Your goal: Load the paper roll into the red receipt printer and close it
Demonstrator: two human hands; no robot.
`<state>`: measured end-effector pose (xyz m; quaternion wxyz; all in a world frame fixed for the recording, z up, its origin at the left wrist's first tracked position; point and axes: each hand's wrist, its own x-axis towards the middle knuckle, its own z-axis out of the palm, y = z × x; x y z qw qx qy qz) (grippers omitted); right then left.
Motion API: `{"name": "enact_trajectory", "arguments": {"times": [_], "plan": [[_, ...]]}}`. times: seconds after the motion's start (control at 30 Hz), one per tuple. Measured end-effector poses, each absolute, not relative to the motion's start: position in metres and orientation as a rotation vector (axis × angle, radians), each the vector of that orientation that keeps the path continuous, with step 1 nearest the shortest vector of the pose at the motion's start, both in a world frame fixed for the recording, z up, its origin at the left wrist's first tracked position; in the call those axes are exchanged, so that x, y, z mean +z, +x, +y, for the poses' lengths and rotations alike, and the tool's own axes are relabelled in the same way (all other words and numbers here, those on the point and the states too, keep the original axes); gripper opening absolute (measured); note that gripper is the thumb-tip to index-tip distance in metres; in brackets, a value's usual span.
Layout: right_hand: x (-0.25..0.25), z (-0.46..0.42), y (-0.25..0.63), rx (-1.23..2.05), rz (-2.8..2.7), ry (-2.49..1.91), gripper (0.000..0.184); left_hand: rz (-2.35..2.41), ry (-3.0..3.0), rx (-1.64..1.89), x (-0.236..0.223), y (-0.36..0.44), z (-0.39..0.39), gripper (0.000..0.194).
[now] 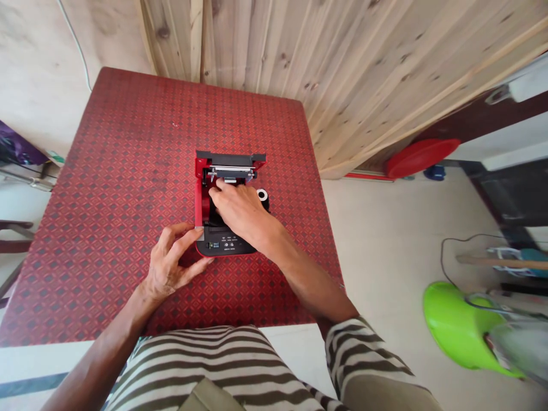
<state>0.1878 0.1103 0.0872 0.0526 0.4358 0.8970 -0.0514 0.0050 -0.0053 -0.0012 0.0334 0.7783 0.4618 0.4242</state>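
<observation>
A small red and black printer (229,242), of the label-printer kind, sits on the table with its lid (231,158) raised at the back. Its front panel has small buttons and printed marks. My left hand (171,257) grips the front left corner, fingers on the side wall and thumb at the front edge. Reaching into the open bay, my right hand (240,208) has bent fingers just below the lid's mechanism. Their tips are hidden, so what they pinch does not show. Against the printer's right side stands a black roll with a white ring-shaped end (262,196), partly behind my right hand.
The red patterned table (128,160) meets a wooden plank wall (274,45) at the back. On the floor to the right are a bright green plastic item (454,325), a cable and a wooden stick (475,260). A red round object (422,157) leans farther back.
</observation>
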Motion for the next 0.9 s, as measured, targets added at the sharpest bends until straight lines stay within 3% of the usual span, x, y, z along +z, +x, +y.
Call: {"name": "enact_trajectory", "arguments": {"times": [0.27,0.4,0.47,0.57,0.7,0.8,0.9], "plan": [[0.107,0.1,0.189,-0.21,2.674,1.437,0.036,1.425,2.412,1.288,-0.005,0.003,-0.005,0.068],[0.121,0.085,0.204,-0.319,2.771,1.548,0.027,1.421,2.403,1.285,-0.008,0.002,-0.004,0.069],[0.125,0.076,0.222,-0.493,2.958,1.638,0.023,1.409,2.412,1.291,-0.007,0.002,-0.003,0.069],[0.122,0.061,0.259,-1.061,3.208,1.812,0.024,1.39,2.432,1.303,-0.004,0.002,-0.003,0.07],[0.091,0.034,0.299,-1.802,3.028,2.142,0.029,1.392,2.428,1.318,-0.003,0.002,-0.002,0.072],[0.055,0.011,0.305,-2.06,2.725,2.392,0.03,1.376,2.425,1.33,-0.003,0.002,-0.001,0.073],[0.02,-0.003,0.294,-2.026,2.552,2.499,0.026,1.361,2.424,1.331,-0.002,0.003,0.0,0.074]]}}
